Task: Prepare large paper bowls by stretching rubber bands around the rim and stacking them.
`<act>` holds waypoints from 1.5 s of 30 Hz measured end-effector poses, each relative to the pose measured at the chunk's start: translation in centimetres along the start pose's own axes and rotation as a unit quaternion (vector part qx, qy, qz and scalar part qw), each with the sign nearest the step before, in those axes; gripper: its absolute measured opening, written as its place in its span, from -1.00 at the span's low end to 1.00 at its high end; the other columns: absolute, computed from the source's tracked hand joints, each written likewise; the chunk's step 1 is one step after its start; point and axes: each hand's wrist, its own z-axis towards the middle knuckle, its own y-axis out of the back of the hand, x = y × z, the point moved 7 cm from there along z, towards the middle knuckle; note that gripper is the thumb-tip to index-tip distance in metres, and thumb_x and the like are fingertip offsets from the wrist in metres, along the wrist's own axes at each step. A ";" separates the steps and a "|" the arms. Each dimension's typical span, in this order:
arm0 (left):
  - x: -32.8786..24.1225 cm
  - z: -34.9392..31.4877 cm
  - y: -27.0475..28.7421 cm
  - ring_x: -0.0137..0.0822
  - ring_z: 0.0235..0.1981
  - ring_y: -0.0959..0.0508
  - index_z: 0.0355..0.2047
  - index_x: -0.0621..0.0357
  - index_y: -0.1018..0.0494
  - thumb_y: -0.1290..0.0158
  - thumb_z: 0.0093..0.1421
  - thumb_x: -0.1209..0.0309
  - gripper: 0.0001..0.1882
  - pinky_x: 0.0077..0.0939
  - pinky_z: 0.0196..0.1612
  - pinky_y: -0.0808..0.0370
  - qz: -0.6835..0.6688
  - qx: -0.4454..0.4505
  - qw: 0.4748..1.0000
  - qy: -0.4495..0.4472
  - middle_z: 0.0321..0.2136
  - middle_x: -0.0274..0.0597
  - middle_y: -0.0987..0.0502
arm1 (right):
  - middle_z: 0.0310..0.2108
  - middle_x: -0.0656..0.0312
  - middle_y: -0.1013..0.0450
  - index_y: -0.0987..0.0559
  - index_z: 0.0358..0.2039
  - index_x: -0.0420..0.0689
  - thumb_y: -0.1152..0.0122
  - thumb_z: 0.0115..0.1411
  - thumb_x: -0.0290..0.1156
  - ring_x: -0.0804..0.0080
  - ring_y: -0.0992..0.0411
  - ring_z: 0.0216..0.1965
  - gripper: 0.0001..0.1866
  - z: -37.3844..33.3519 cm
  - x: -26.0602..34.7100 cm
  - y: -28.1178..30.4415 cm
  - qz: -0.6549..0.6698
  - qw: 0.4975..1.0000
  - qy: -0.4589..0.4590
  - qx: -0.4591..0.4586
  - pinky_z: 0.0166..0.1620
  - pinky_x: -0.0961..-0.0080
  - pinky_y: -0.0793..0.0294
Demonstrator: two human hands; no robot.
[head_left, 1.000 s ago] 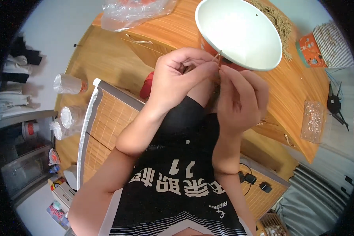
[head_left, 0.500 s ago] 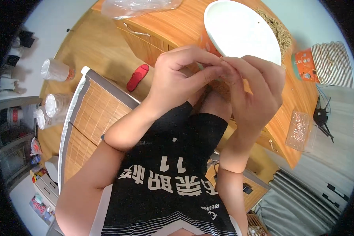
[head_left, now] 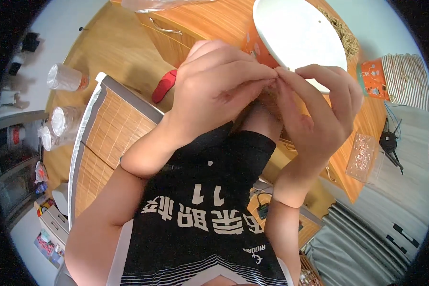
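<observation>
My left hand (head_left: 219, 90) and my right hand (head_left: 319, 109) meet fingertip to fingertip above my lap, at the near edge of the wooden desk (head_left: 214, 24). Both pinch at the same spot; whatever sits between the fingertips is too small and hidden to make out. Just beyond them an orange paper bucket (head_left: 258, 47) shows a broad white surface with a small dark spot near its far right side. A heap of tan cords (head_left: 347, 38) lies behind the bucket.
A nested stack of orange buckets (head_left: 374, 78) with white rims stands at the right. Near it lie a clear packet (head_left: 361, 157) and a black cabled device (head_left: 389, 141). Clear-wrapped stacks (head_left: 66, 120) and a red slipper (head_left: 164, 86) are on the floor. A bamboo-matted seat (head_left: 112, 138) is at left.
My left hand has turned, its back now more toward me and its fingers closer together. My right hand has shifted slightly right, its outer fingers more spread. The fingertips still meet.
</observation>
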 end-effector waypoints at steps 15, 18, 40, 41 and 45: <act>0.3 -0.4 -0.2 -0.37 -0.43 -0.57 -0.36 -0.05 -0.67 -0.34 -0.11 0.47 -0.76 -0.47 -0.31 -0.42 0.008 -0.125 0.992 -0.017 -0.45 -0.47 -0.62 | -0.10 0.23 -0.54 -0.72 -0.36 -0.17 -0.38 0.08 -0.54 0.08 -0.31 0.27 -0.92 -0.2 -0.4 -0.3 0.114 0.967 -0.227 0.020 0.23 0.22 -0.30; 0.4 -0.2 0.0 -0.39 -0.44 -0.55 -0.33 -0.08 -0.68 -0.35 -0.11 0.45 -0.74 -0.48 -0.32 -0.40 0.015 -0.126 0.992 -0.030 -0.45 -0.51 -0.62 | -0.01 0.14 -0.53 -0.70 -0.34 -0.24 -0.34 0.16 -0.53 0.08 -0.26 0.30 -0.93 -0.1 -0.9 -0.4 0.171 0.947 -0.268 0.045 0.28 0.21 -0.22; -1.3 0.9 0.5 -0.29 -0.41 -0.56 -0.37 0.08 -0.68 -0.35 -0.10 0.55 -0.78 -0.44 -0.28 -0.49 0.110 -0.068 0.989 -0.065 -0.43 -0.32 -0.63 | -0.15 0.18 -0.60 -0.68 -0.25 -0.22 -0.38 0.16 -0.47 0.13 -0.41 0.18 -0.84 0.3 -1.0 -0.6 0.125 0.961 -0.215 0.119 0.25 0.28 -0.28; -1.1 0.9 0.5 -0.29 -0.39 -0.57 -0.37 0.10 -0.68 -0.34 -0.06 0.58 -0.80 -0.45 -0.27 -0.49 0.090 -0.060 0.993 -0.041 -0.43 -0.30 -0.63 | -0.15 0.18 -0.60 -0.68 -0.25 -0.22 -0.38 0.16 -0.47 0.13 -0.41 0.18 -0.84 0.3 -0.9 -0.7 0.126 0.961 -0.215 0.118 0.25 0.28 -0.28; 0.0 1.1 0.5 -0.34 -0.36 -0.59 -0.37 0.17 -0.67 -0.30 0.01 0.62 -0.85 -0.51 -0.25 -0.50 -0.018 -0.014 0.996 0.082 -0.40 -0.26 -0.63 | -0.19 0.27 -0.62 -0.71 -0.27 -0.13 -0.41 0.11 -0.45 0.16 -0.45 0.16 -0.85 -0.1 -0.9 -1.0 0.090 0.969 -0.206 0.106 0.37 -0.03 -0.01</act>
